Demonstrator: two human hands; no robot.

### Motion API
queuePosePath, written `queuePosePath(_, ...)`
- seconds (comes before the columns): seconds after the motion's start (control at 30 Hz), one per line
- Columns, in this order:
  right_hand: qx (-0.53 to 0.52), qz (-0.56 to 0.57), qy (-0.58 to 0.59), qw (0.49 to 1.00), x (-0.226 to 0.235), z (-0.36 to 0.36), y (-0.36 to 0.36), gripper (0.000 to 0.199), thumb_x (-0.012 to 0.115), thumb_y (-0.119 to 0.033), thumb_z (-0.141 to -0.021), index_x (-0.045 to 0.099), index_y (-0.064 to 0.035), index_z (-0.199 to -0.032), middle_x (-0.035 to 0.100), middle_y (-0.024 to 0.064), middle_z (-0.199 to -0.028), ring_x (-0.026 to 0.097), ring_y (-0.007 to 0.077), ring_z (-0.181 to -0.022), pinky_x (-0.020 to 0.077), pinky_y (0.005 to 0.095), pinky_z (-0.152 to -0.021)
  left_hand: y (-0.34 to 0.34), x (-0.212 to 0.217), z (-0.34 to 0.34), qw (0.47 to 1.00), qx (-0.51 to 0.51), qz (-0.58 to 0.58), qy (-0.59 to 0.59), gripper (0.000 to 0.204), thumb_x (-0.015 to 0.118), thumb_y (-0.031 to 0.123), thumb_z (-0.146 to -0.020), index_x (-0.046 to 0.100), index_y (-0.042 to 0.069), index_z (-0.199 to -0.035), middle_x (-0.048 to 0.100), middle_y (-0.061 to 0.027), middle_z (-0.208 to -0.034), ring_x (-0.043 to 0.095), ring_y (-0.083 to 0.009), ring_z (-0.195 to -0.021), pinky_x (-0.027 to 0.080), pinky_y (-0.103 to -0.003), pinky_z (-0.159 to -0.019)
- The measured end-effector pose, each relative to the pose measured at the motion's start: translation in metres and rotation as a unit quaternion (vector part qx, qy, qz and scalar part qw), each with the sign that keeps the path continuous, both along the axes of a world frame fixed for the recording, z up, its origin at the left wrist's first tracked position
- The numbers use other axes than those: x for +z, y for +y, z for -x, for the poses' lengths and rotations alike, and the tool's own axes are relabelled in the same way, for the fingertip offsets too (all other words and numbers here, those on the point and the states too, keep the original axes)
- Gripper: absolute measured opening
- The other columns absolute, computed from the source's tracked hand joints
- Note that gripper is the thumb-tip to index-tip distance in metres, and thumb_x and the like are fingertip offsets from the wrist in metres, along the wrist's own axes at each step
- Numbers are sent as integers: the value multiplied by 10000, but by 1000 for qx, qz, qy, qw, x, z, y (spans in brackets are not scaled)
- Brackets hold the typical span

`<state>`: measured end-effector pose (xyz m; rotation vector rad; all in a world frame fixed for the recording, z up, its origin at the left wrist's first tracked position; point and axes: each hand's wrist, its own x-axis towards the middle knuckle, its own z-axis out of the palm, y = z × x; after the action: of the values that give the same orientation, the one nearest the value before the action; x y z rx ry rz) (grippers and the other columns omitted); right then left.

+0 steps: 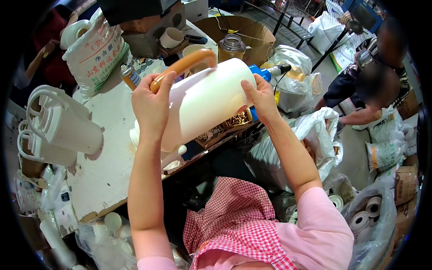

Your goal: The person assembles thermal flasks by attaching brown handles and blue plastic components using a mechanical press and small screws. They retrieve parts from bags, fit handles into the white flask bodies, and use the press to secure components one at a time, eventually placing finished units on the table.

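Note:
A large white cylindrical jug body (207,99) is held tilted over the front of the workbench, its ringed end up to the right. A curved, glossy brown handle (189,63) lies along its upper side. My left hand (153,101) is closed around the handle's lower left end, against the body. Gripping the ringed end is my right hand (261,99), thumb on the near face, other fingers hidden behind. Just behind that end shows a blue power tool (265,72) with a dark tip, partly covered. Below sits a box of small gold-coloured screws (238,119), partly hidden.
Two white jugs with handles (67,130) stand on the left of the white workbench (101,180). Behind are a printed sack (96,54), a spray can (129,76) and an amber jar (231,47). Bags of parts (292,144) flank the bench; another person (378,76) works at right.

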<state>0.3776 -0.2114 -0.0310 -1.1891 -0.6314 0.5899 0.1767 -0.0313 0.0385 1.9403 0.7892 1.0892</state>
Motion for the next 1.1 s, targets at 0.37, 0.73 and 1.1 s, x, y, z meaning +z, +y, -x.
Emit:
queuePosePath(0.37,-134,-14,-111,985,-41,-25,-57,165,670,-157,-981,686,7,-982,672,7,-862,601,78,-778,489,234,-728,49,25,32,994,81,48,47,329,715,428,-943,689,103,-906,415,100,-609,378,-21,-495,277,-218,-451)
queuePosePath(0.73,-32,384,-586,713,-76,-18,-21,124,682,-217,-871,748,-151,-953,704,87,-900,687,307,-873,531,453,-756,17,-4,302,950,258,160,-69,289,610,260,-1029,525,72,-826,330,64,-590,283,-36,-459,194,-240,-409)
queuePosePath(1.1,39,315,-605,730,-67,-19,-15,70,689,-212,-880,727,-164,-915,676,38,-987,676,288,-872,522,430,-750,-27,-69,343,968,168,166,-89,269,645,267,-1008,564,54,-864,391,61,-602,323,-32,-472,215,-222,-417)
